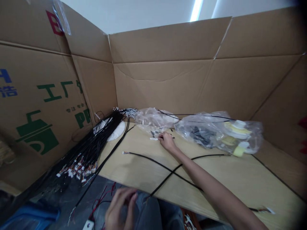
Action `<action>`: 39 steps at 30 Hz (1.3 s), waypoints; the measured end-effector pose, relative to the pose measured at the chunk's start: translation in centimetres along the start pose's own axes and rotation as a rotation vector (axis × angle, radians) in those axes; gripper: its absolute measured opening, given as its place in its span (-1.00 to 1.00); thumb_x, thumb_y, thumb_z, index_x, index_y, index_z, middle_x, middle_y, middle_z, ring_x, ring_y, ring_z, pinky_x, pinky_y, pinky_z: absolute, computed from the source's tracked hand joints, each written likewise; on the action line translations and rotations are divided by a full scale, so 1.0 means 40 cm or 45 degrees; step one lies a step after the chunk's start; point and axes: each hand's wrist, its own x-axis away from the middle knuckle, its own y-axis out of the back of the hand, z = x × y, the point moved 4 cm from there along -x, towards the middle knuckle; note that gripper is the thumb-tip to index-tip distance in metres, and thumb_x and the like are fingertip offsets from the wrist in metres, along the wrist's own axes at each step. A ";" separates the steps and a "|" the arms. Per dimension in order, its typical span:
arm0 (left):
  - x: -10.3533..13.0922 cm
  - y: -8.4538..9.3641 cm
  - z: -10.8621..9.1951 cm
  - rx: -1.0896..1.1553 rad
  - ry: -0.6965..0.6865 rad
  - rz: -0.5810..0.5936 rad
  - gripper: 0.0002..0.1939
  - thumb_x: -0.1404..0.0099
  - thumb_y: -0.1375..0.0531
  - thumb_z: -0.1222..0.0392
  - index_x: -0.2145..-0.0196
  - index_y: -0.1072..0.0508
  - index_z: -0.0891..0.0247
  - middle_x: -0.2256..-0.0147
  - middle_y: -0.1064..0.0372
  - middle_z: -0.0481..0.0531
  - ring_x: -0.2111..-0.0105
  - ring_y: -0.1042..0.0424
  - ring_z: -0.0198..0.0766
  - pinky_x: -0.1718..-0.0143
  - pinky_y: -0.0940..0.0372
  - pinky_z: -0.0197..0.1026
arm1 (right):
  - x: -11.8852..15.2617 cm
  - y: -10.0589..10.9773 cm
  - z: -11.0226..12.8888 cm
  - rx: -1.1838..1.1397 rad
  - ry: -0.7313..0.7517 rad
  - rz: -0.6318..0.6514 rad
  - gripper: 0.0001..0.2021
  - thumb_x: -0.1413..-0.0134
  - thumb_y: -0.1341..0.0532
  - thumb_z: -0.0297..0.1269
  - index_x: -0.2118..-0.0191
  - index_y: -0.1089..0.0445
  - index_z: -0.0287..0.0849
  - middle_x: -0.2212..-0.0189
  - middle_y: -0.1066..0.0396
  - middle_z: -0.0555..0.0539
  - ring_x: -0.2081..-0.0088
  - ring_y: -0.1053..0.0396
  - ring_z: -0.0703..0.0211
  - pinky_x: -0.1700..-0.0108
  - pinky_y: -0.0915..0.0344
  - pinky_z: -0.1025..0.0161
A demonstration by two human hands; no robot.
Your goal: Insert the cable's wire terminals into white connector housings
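Observation:
My right hand (pixel 167 141) reaches to the back of the wooden table, fingers bent together over small black and white parts (pixel 153 138). Whatever its fingertips grip is hidden. Low in front, over my lap, my left hand (pixel 121 209) is loosely curled, with nothing visible between thumb and fingers. A black cable (pixel 165 179) runs from the table's front edge toward the right, passing under my right forearm. Another black cable (pixel 146 157), with a small white connector (pixel 125 153) at its left end, crosses it.
A large bundle of black cables (pixel 105 134) with white connectors hangs over the left edge. Clear plastic bags (pixel 196 131) lie along the back, with yellow-and-white rolls (pixel 237 129) at right. Cardboard walls (pixel 163 73) enclose the table (pixel 134 172). A blue stool (pixel 35 214) stands lower left.

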 end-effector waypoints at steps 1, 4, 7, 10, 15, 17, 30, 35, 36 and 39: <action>-0.032 -0.002 0.002 -0.054 -0.010 0.056 -0.77 -0.28 -0.17 0.07 0.26 -0.48 0.28 0.30 -0.39 0.02 0.30 -0.40 -0.30 0.25 -0.33 -0.21 | 0.000 0.000 -0.005 -0.024 0.018 0.014 -0.80 -0.20 -0.17 -0.26 0.15 -0.37 -0.29 0.17 -0.39 -0.12 0.16 -0.38 0.13 0.12 -0.35 0.08; -0.130 -0.037 0.031 -0.167 -0.005 0.232 -0.77 -0.29 -0.17 0.10 0.20 -0.44 0.33 0.31 -0.39 0.03 0.28 -0.39 -0.27 0.18 -0.33 -0.10 | 0.003 0.013 -0.016 -0.118 0.075 0.051 -0.81 -0.20 -0.17 -0.25 0.20 -0.37 -0.31 0.27 -0.40 -0.08 0.28 -0.40 0.20 0.22 -0.38 0.16; -0.197 -0.091 0.068 -0.211 -0.005 0.326 -0.77 -0.30 -0.16 0.12 0.22 -0.43 0.35 0.26 -0.39 0.05 0.20 -0.38 -0.22 0.07 -0.29 -0.01 | 0.012 0.043 -0.013 -0.234 0.122 0.041 -0.81 -0.20 -0.17 -0.26 0.22 -0.37 -0.31 0.33 -0.40 -0.05 0.35 -0.39 0.25 0.29 -0.38 0.21; -0.219 -0.124 0.075 -0.174 0.007 0.347 -0.75 -0.30 -0.16 0.11 0.17 -0.42 0.36 0.19 -0.38 0.08 0.10 -0.35 -0.16 -0.02 -0.23 0.07 | 0.048 0.083 0.020 -0.361 0.154 -0.033 -0.81 -0.20 -0.16 -0.27 0.18 -0.35 -0.31 0.31 -0.39 -0.06 0.34 -0.39 0.24 0.28 -0.39 0.20; -0.164 -0.096 0.008 0.090 0.114 0.354 -0.64 -0.35 -0.08 0.03 0.03 -0.36 0.33 0.06 -0.33 0.14 0.08 -0.36 -0.16 0.03 -0.28 0.03 | 0.268 0.095 0.185 -0.618 0.380 0.052 -0.79 -0.22 -0.15 -0.28 0.12 -0.33 -0.31 0.27 -0.41 -0.09 0.30 -0.42 0.21 0.27 -0.41 0.19; -0.117 -0.073 -0.018 0.226 0.181 0.379 -0.59 -0.38 -0.01 -0.02 0.01 -0.34 0.34 0.08 -0.36 0.15 0.11 -0.40 -0.19 0.10 -0.34 -0.04 | 0.389 0.081 0.264 -0.683 0.525 0.187 -0.80 -0.17 -0.20 -0.32 0.12 -0.35 -0.31 0.28 -0.44 -0.09 0.28 -0.44 0.19 0.24 -0.43 0.19; 0.015 0.006 -0.011 0.601 0.525 0.242 -0.78 -0.10 -0.35 0.24 0.48 -0.39 0.41 0.57 -0.35 -0.13 0.58 -0.35 -0.46 0.55 -0.30 -0.40 | 0.548 0.071 0.372 -0.911 0.758 0.491 -0.43 0.07 -0.37 -0.34 -0.05 -0.13 -0.11 0.35 -0.47 -0.06 0.36 -0.45 0.19 0.24 -0.42 0.25; 0.023 -0.007 -0.025 0.709 0.592 0.158 -0.82 -0.17 -0.29 0.25 0.41 -0.36 0.40 0.49 -0.34 -0.10 0.50 -0.36 -0.43 0.45 -0.32 -0.34 | 0.544 0.069 0.369 -1.043 0.635 0.611 -0.54 -0.10 -0.24 -0.37 -0.04 -0.01 -0.12 0.31 -0.45 -0.07 0.34 -0.49 0.25 0.26 -0.46 0.31; 0.023 -0.010 -0.029 0.722 0.595 0.144 -0.83 -0.18 -0.28 0.24 0.38 -0.37 0.39 0.46 -0.36 -0.08 0.46 -0.38 -0.40 0.41 -0.34 -0.32 | 0.544 0.069 0.369 -1.041 0.631 0.599 -0.55 -0.11 -0.21 -0.41 -0.05 -0.01 -0.12 0.29 -0.45 -0.08 0.33 -0.49 0.25 0.26 -0.47 0.31; 0.021 -0.016 -0.036 0.734 0.602 0.148 -0.79 -0.20 -0.27 0.22 0.26 -0.39 0.38 0.35 -0.39 -0.02 0.35 -0.40 -0.34 0.31 -0.36 -0.25 | 0.541 0.072 0.368 -0.965 0.667 0.495 -0.61 -0.12 -0.17 -0.47 -0.04 -0.09 -0.11 0.29 -0.48 -0.08 0.27 -0.49 0.23 0.15 -0.44 0.25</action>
